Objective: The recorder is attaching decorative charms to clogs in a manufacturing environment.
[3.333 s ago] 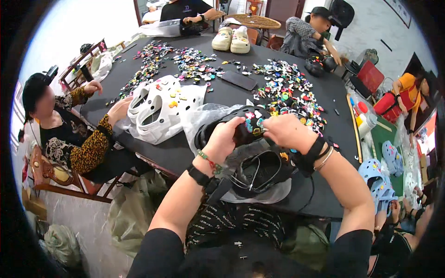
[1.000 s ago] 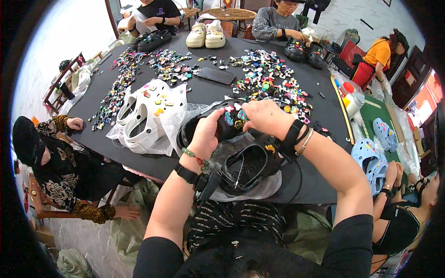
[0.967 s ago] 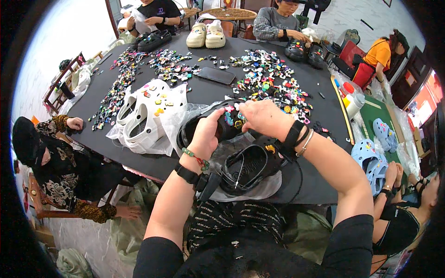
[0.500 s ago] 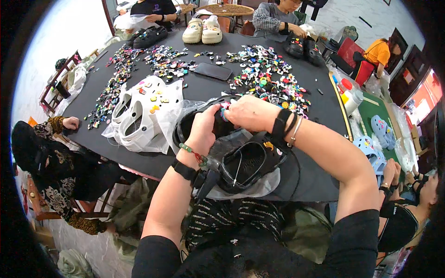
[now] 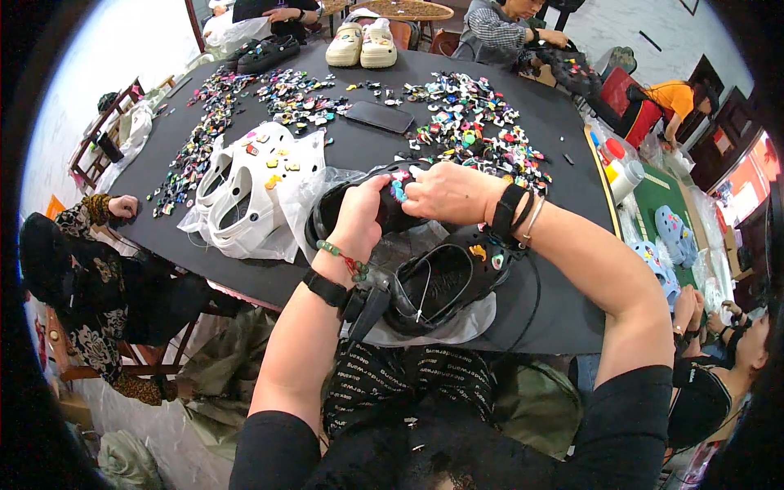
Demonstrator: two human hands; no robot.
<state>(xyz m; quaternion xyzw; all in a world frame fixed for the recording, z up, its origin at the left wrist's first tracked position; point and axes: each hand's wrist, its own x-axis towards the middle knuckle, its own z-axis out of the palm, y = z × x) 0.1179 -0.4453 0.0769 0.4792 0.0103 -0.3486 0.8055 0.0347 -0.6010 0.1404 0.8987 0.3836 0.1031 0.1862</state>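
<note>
A black clog [image 5: 327, 202] is gripped in my left hand [image 5: 361, 214], the thumb lying along its upper near the toe. My right hand [image 5: 453, 194] is closed, its fingertips pinching at a light-blue shoe charm [image 5: 398, 190] on that clog's upper. Beside it sits a pink-and-white charm [image 5: 400, 175]. The inner fingers of my right hand are hidden. Nearer me, the other black clog [image 5: 433, 286] rests on clear plastic, with a few charms on its toe and a white tie across its opening.
White clogs [image 5: 245, 192] with charms lie on plastic at left. Loose charms [image 5: 469, 114] are heaped farther back, around a dark phone [image 5: 380, 117]. Cream clogs [image 5: 361, 45] and black clogs [image 5: 265, 54] stand at the far edge. Other people sit around the black table [image 5: 563, 302].
My right hand has shifted slightly, showing more of the blue charm. My left hand still holds the clog. Across the table, a person has lifted black clogs off the tabletop.
</note>
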